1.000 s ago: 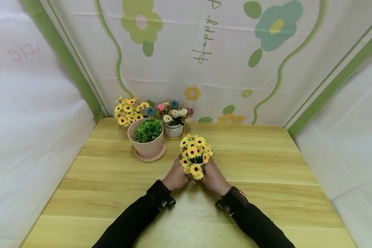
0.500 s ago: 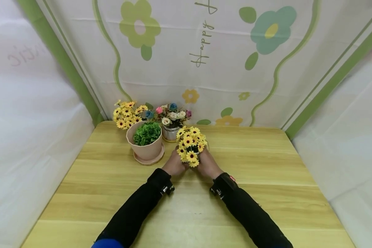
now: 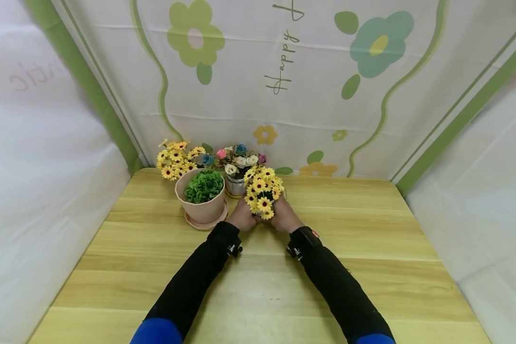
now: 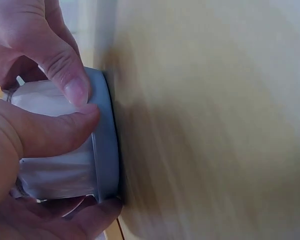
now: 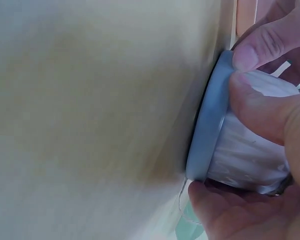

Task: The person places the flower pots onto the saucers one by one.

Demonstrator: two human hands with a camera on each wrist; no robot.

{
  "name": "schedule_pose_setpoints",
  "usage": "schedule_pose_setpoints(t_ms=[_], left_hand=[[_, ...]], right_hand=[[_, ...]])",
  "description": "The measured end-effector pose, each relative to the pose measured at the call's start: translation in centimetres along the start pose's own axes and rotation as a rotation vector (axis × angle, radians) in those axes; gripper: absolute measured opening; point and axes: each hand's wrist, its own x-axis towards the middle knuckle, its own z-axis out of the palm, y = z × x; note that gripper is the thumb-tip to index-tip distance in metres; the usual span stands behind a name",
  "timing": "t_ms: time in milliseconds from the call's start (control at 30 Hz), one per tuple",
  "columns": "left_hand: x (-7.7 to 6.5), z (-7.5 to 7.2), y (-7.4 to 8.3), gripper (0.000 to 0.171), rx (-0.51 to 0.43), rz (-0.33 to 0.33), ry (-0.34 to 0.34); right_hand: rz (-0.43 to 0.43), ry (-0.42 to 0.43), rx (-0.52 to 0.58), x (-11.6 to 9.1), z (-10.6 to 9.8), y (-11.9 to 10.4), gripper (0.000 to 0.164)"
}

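A small potted plant with yellow daisies is between both hands, just in front of the rose pot. In the left wrist view, its white pot stands on a blue-grey saucer, which sits at the tabletop. My left hand grips the pot and saucer from the left, thumb along the pot's near side. From the right, my right hand holds them likewise; the two thumb tips almost meet in the right wrist view. Flower heads hide most of the pot in the head view.
Left of the hands stands a pink pot with a green leafy plant. Behind it are more yellow daisies. A pot of mixed roses stands by the printed curtain at the wooden table's back edge.
Both hands have moved the daisy pot away from the body and slightly left, up to the rose pot. The hold looks the same. The other pots stay put; the head view shifted slightly.
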Motion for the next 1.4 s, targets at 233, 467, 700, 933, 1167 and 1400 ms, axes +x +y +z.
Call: schedule_pose_setpoints(t_ms=[233,467,700,933,1167,1400], left_hand=[[1.0,0.3,-0.6,0.062,0.041,0.025,0.021],[1.9,0.1,-0.7,0.066,0.024,-0.041,0.007],[1.8,0.4,-0.9,0.065,-0.03,-0.058,0.023],[0.3,0.6,-1.0,0.072,-0.059,-0.039,-0.016],[-2.8,-0.2,-0.4,0.092,0.051,-0.096,-0.092],[-7.2,-0.9,1.6,0.103,0.235,-0.029,-0.1]], right_hand=[[-0.055,0.013,-0.132,0.8,-0.3,0.4,0.091],[-0.039,0.001,-0.16,1.5,-0.7,0.3,0.093],[-0.035,-0.009,-0.116,1.6,-1.0,0.7,0.096],[-0.107,-0.003,-0.109,0.5,-1.5,1.8,0.097],[0.012,-0.001,-0.259,-3.4,-2.4,1.3,0.111],[-0.003,0.02,-0.543,-7.4,-2.5,0.6,0.11]])
